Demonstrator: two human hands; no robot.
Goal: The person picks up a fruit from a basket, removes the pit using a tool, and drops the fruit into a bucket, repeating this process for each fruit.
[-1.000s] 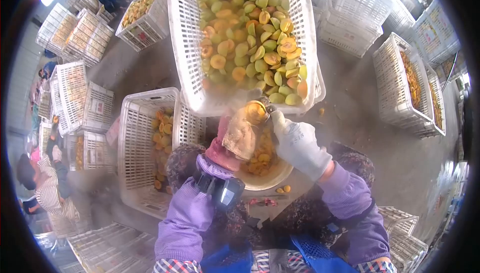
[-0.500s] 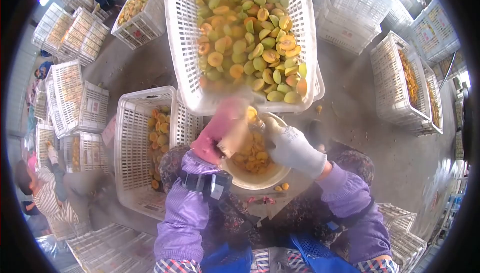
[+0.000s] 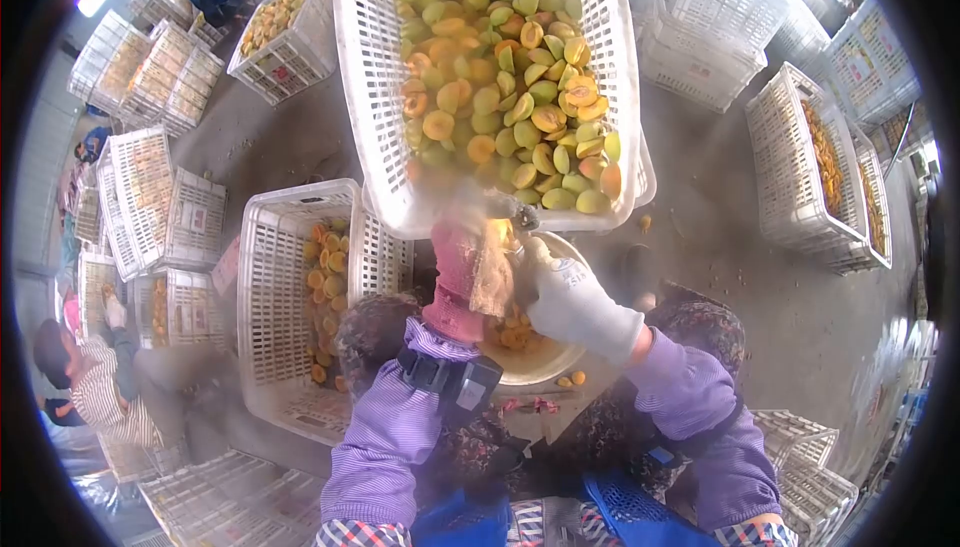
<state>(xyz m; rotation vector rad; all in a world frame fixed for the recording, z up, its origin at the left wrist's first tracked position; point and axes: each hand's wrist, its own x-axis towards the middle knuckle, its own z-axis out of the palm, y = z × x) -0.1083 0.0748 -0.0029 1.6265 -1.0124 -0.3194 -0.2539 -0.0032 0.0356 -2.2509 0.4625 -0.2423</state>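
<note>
My left hand, in a pink glove with a tan patch, is closed around an apricot half, only partly visible. Dark, soiled glove fingertips show beyond the fruit. Close on its right, my right hand in a white glove has its fingers curled together near the fruit; what they grip, if anything, is hidden. Under both hands sits a white basin holding orange apricot pieces. Just ahead, a white crate is filled with green-orange apricot halves.
A second white crate with apricot halves stands on my left. Loose pieces lie by the basin. More crates stand to the right, and stacked crates at left. Other people sit at the left and far back.
My left hand has shifted right, turned more upright and come closer to my right hand. The dark fingertips now show by the crate's rim. My right hand has moved slightly down.
</note>
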